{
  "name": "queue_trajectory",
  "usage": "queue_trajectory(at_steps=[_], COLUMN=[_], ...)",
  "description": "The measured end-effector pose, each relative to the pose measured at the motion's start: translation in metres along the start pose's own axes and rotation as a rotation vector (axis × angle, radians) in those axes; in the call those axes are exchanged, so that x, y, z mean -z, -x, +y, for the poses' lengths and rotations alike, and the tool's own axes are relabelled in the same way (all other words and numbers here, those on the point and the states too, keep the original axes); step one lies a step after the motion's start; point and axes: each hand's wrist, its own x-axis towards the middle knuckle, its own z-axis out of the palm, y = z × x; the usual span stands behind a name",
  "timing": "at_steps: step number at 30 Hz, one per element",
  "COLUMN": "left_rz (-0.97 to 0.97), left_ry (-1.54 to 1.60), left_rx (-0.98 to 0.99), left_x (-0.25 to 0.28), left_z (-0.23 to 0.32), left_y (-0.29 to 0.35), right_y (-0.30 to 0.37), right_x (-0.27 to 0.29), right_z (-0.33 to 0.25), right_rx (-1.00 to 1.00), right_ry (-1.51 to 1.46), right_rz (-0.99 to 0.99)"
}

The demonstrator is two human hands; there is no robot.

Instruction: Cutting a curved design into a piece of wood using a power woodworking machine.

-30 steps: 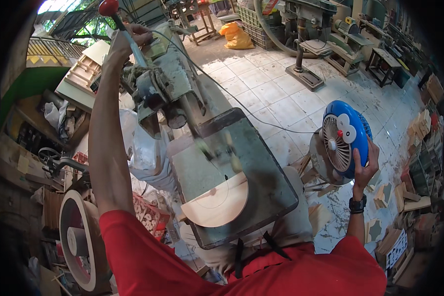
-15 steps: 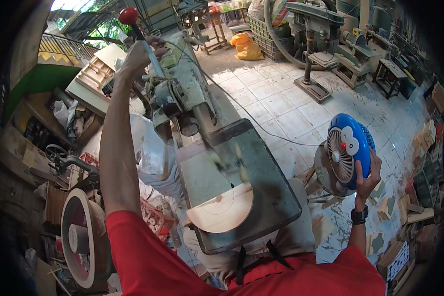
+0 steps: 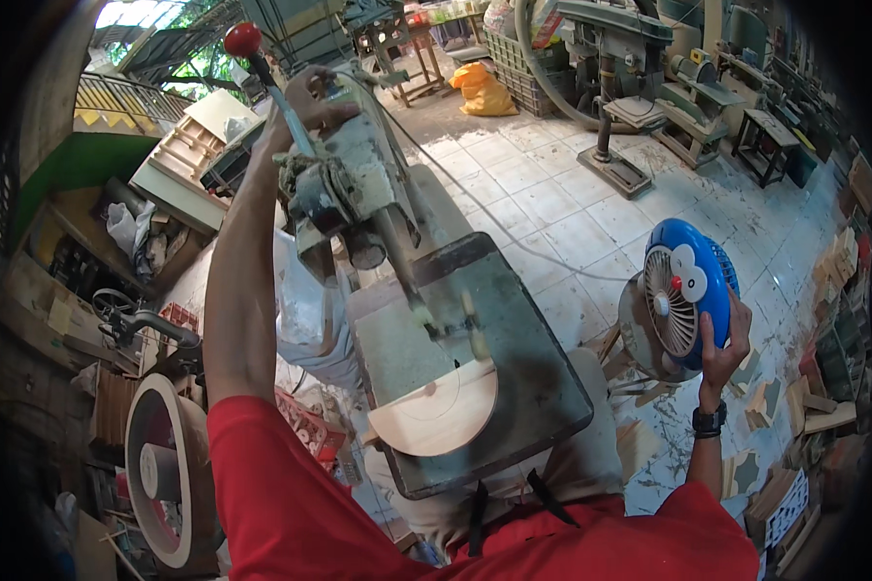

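Observation:
My left hand point(image 3: 322, 100) reaches past the lever onto the top of the dusty saw's arm point(image 3: 363, 160). Its fingers curl around something there that I cannot make out. A red ball knob point(image 3: 242, 40) tops the lever. Below, a half-round wooden board point(image 3: 441, 414) with a pencilled circle lies on the tilted metal saw table point(image 3: 538, 397), near the saw's blade guide point(image 3: 446, 329). At the right, my right hand point(image 3: 724, 344) grips the outer edge of a blue desk fan point(image 3: 686, 290) with a cartoon face, thumb on its near side.
The fan stands on a round stool point(image 3: 639, 339). A cord point(image 3: 513, 237) runs from the fan to the saw. A large wheel point(image 3: 160, 470) stands at left. Beyond are a drill press point(image 3: 606, 97), an orange sack point(image 3: 480, 90) and stacked wood pieces point(image 3: 828, 416) at right.
My left hand has moved right over the top of the saw arm, its fingers now bent there. The cord hangs a little differently. My right hand stays on the fan.

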Motion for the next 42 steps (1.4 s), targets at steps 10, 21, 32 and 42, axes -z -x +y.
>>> queue_trajectory(at_steps=[10, 21, 32, 42], left_rz=[-0.055, -0.141, -0.204, -0.185], left_ry=[-0.052, 0.236, 0.436, 0.470], left_rx=[-0.116, 0.031, 0.080, 0.098], left_x=[-0.040, -0.016, 0.001, -0.007], left_z=[-0.029, -0.070, -0.107, -0.110], left_y=[-0.021, -0.055, -0.067, -0.065], right_y=[0.003, -0.001, 0.042, 0.056], right_x=[0.019, 0.011, -0.006, -0.002], right_z=[-0.001, 0.004, 0.014, 0.021], right_rx=[0.018, 0.133, -0.107, -0.255], right_ry=[0.070, 0.026, -0.201, -0.045], right_rz=[0.010, 0.114, 0.525, 0.771])
